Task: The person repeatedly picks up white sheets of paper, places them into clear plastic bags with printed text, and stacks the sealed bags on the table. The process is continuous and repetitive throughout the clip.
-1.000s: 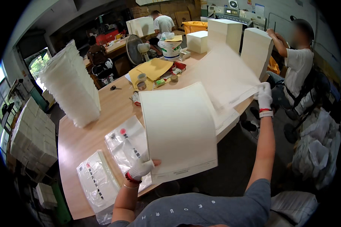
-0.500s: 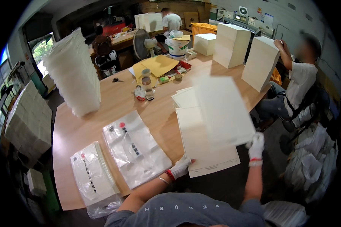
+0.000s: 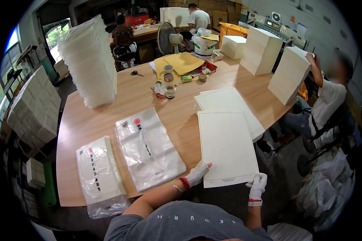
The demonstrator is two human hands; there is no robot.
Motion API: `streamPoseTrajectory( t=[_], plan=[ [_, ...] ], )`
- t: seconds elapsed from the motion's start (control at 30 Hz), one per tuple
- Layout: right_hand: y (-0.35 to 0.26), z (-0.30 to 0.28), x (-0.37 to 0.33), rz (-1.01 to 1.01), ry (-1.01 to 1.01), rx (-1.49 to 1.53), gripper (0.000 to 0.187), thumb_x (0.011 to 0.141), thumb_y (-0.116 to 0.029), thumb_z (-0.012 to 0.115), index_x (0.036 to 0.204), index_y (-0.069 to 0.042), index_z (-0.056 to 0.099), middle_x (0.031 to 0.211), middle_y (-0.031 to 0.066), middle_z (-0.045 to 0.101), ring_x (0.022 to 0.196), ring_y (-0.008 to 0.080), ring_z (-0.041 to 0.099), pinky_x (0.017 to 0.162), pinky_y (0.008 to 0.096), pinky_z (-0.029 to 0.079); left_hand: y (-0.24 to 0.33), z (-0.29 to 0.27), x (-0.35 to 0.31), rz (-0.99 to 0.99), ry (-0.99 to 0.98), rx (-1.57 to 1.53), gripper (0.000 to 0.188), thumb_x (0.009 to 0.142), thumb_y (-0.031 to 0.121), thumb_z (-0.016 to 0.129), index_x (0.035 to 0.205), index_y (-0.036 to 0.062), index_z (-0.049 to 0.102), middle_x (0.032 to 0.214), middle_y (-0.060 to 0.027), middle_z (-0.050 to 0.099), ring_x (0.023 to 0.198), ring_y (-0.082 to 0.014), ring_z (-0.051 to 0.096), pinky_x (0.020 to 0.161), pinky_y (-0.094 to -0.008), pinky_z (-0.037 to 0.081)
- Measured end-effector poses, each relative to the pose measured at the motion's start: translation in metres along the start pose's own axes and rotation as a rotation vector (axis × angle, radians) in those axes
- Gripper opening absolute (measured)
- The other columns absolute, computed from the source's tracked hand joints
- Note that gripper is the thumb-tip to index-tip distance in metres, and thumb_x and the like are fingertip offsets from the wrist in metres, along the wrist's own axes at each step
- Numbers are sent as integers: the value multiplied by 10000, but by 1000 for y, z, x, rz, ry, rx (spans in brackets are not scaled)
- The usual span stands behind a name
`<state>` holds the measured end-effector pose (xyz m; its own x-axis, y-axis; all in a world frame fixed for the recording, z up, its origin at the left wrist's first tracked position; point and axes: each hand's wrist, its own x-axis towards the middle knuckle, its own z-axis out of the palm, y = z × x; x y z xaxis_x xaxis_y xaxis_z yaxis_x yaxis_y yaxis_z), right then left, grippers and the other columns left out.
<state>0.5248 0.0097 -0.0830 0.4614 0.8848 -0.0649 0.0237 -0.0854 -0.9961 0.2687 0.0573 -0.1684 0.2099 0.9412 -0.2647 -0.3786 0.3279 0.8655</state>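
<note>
A framed white sheet of paper (image 3: 228,144), with small print along its lower edge, lies in front of me and reaches past the table's near edge. My left hand (image 3: 198,173), in a white glove, grips its lower left edge with the thumb on top. At the lower right corner, my right hand (image 3: 257,185), also gloved, has its fingers curled closed on the sheet; the exact pinch is small to see. Behind and to the right, partly under this sheet, is a loose pile of white sheets (image 3: 233,100).
Left of the sheets lie flat printed plastic bags (image 3: 149,148) and a bagged paper stack (image 3: 98,172). A tall ragged paper stack (image 3: 88,64) stands far left. A jar (image 3: 169,86), yellow envelopes (image 3: 177,63) and scissors (image 3: 136,73) sit mid-table. A person at right touches a paper block (image 3: 289,74).
The sheet that my right hand held raised now rests on the pile behind. My right hand has come back to the framed sheet's lower right corner. My left hand keeps its hold. The view has shifted.
</note>
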Motion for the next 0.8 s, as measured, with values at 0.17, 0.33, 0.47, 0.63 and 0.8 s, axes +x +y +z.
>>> streamPoseTrajectory(
  t=[0.17, 0.33, 0.47, 0.63, 0.8],
  plan=[
    [-10, -7, 16, 63, -113, -249, 185, 887, -215, 521, 934, -38, 494, 781, 71, 563, 502, 101, 525, 391, 238, 469, -9, -8, 8, -6, 118, 499, 491, 885, 229, 516, 1317, 56, 358, 1185, -108, 523, 1067, -220, 497, 894, -343, 420],
    [-3, -28, 89, -257, -191, -396, 303, 864, -199, 566, 1117, -35, 537, 939, 68, 606, 852, 167, 593, 733, 295, 504, 98, 26, -40, -240, 115, 681, 523, 848, 255, 537, 1303, 58, 371, 1097, -142, 585, 973, -246, 552, 855, -345, 431],
    [-20, 29, 114, 136, -648, 90, 289, 878, -107, 510, 1151, -15, 529, 1024, 83, 603, 923, 185, 592, 781, 305, 501, 104, 8, -49, 17, 119, 987, 535, 828, 253, 540, 1297, 55, 376, 1004, -184, 608, 877, -255, 606, 755, -349, 476],
    [-11, 61, 79, 139, -810, 360, 420, 900, -283, 478, 1152, 52, 502, 1105, 140, 563, 1040, 219, 542, 904, 338, 443, 120, 42, -87, 117, 172, 996, 518, 698, 274, 629, 1108, 3, 465, 1103, -276, 484, 1079, -314, 489, 867, -394, 417],
    [-13, 123, -35, -107, -588, 87, 406, 802, -99, 624, 1147, 51, 471, 1008, 115, 596, 880, 192, 588, 759, 285, 479, 68, 59, -100, 524, 63, 1457, 628, 632, 195, 657, 1149, -63, 411, 1201, -277, 377, 1115, -385, 391, 870, -416, 396]
  ],
)
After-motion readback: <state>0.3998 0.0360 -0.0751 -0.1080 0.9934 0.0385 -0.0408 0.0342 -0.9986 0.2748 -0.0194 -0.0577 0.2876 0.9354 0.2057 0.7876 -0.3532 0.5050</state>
